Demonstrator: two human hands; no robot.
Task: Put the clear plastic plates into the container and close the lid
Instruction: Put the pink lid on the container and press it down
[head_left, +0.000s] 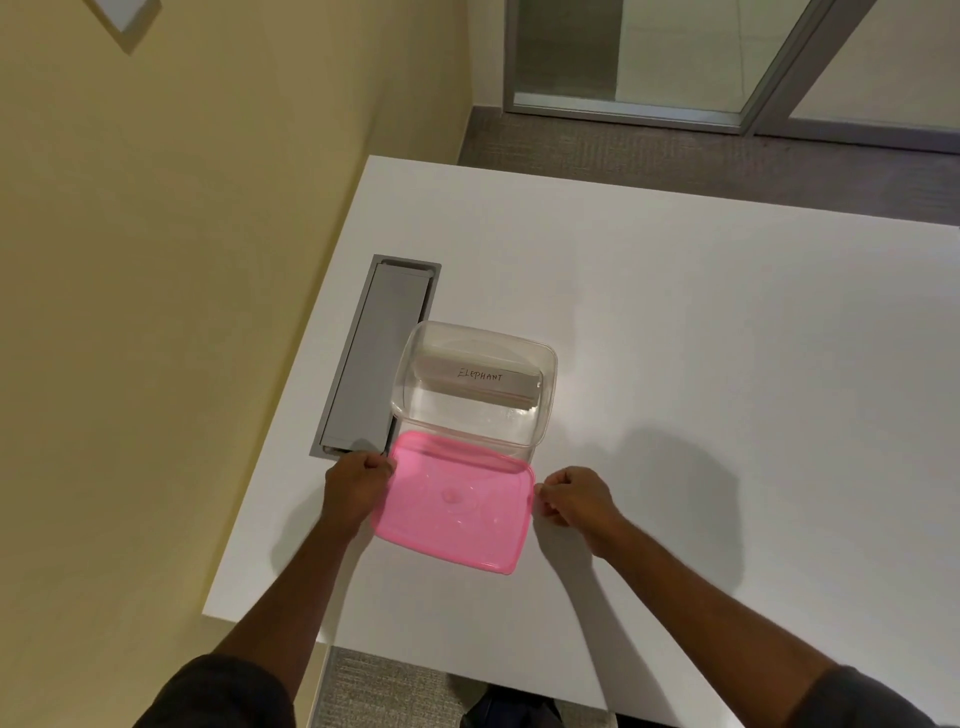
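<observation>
Your left hand (358, 480) and right hand (574, 496) pinch the pink translucent plastic lid (454, 506) by its sides near the white table's (701, 338) left edge; next, lower it squarely onto the clear rectangular plastic container (475, 384).

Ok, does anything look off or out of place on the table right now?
Nothing spilled or damaged. The pink lid, held by the left hand and right hand, is not yet on the clear container, which sits partly over the grey cable hatch.
</observation>
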